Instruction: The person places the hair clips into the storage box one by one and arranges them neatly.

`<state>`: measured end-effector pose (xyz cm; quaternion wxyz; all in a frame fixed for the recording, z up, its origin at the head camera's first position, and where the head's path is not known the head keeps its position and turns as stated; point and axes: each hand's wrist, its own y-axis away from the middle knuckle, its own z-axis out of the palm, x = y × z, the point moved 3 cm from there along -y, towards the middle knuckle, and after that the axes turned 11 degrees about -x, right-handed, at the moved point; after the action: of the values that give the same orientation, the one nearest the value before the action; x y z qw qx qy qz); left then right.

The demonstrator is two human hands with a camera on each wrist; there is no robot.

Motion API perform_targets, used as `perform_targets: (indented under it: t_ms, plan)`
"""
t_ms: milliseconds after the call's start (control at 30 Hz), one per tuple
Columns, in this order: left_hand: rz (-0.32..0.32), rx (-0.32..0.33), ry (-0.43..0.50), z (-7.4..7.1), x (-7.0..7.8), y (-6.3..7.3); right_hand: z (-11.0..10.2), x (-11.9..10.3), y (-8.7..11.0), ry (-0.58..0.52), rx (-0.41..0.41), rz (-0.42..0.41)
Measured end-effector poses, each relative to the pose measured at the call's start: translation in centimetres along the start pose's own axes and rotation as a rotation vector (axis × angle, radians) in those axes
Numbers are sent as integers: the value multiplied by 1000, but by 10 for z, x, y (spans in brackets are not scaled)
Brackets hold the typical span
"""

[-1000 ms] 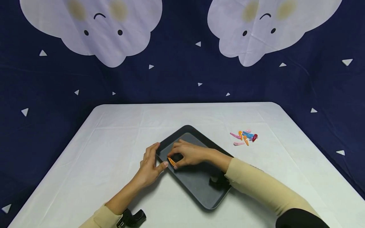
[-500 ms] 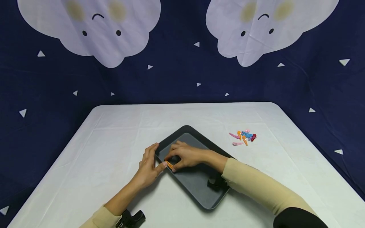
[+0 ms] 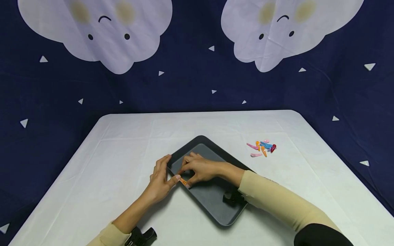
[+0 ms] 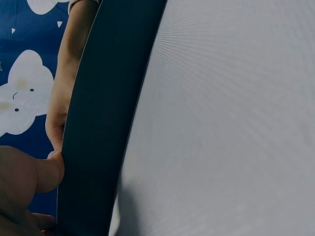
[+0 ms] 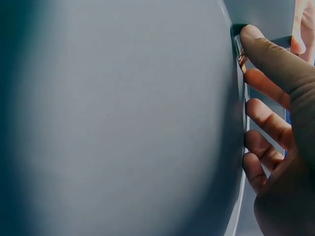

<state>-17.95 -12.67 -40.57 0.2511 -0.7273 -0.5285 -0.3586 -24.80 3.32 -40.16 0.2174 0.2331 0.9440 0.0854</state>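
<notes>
Ideally, the right hand (image 3: 200, 167), pinching the slim orange hair clip (image 3: 183, 181) inside the dark-grey rectangular tray (image 3: 212, 200), should release it gently. The left hand (image 3: 159, 182), fingers loosely straight, can steady the tray.

On the white cloth-covered table (image 3: 92, 177) before me, a dark grey rectangular tray (image 3: 212, 203) lies at a slant, one corner toward me. My bare left hand (image 3: 160, 178) is at its left corner, thumb touching the rim. My bare right hand (image 3: 200, 168) is inside the tray, with a slim orange hair clip (image 3: 183, 181) between thumb and forefinger, by the near-left wall. Beyond my right forearm, right of the tray, lies a cluster of small multicoloured hair clips (image 3: 265, 145). Behind the table hangs a dark blue fabric backdrop (image 3: 187, 90).
</notes>
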Motion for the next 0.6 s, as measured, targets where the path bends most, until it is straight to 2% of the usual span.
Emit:
perform_targets:
  t_ms: [367,600]
  plan:
    - [-2,-2,6,0,0,0,-2,-1,4,-8,-1,12]
    - [-10,4,11,0,0,0,-9,1,14,-8,40,60]
